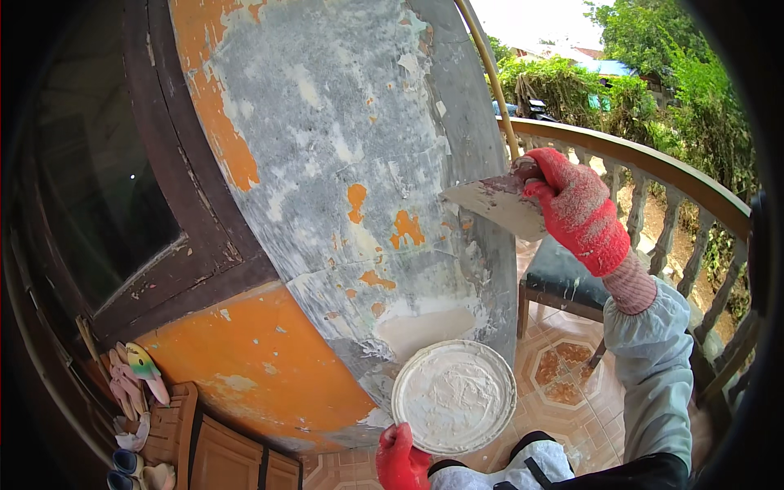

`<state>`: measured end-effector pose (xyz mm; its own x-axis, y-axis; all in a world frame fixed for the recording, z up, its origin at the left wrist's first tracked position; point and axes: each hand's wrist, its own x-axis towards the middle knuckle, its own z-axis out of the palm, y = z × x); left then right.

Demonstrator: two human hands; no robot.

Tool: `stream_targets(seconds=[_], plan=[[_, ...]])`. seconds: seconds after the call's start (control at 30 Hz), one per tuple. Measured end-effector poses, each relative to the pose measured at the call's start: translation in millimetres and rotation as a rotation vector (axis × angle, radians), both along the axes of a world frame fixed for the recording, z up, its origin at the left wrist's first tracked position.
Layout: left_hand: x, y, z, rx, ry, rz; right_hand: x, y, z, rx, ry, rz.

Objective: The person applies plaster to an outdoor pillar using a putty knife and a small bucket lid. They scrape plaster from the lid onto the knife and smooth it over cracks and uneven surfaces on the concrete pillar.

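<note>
My right hand (578, 208), in a red dusty glove, is closed around the handle of a wide putty knife (496, 204). The knife's blade points left in front of the wall (327, 155), and I cannot tell whether it touches. White paste is smeared on the blade. Low in the middle, my left hand (400, 461), also red-gloved, grips the rim of a round white container (454, 398) holding thick white paste. The wall is patchy grey and white, with flecks of orange paint showing through. Just above the container lies a smooth, pale, damp-looking patch (425, 331).
On the left are a dark wooden window frame (208, 212) and orange wall below it. Shoes (135, 469) and a wooden cabinet (233, 449) stand at lower left. A dark-topped stool (563, 278) and a balcony railing (629, 139) are on the right, over tiled floor (531, 400).
</note>
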<state>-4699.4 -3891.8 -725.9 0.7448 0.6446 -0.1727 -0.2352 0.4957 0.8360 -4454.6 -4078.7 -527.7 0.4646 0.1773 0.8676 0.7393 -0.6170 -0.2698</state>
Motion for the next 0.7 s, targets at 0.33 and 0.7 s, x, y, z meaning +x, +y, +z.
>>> stream_targets(seconds=[0.33,0.7], plan=[[1.6,2.2,3.6,-0.061,-0.011,0.017,-4.5,-1.1,-9.4,0.054,0.06,0.08],[2.0,-1.7,5.6,-0.01,-0.016,0.013,38.5,0.7,-0.8,0.162,0.237,0.2]])
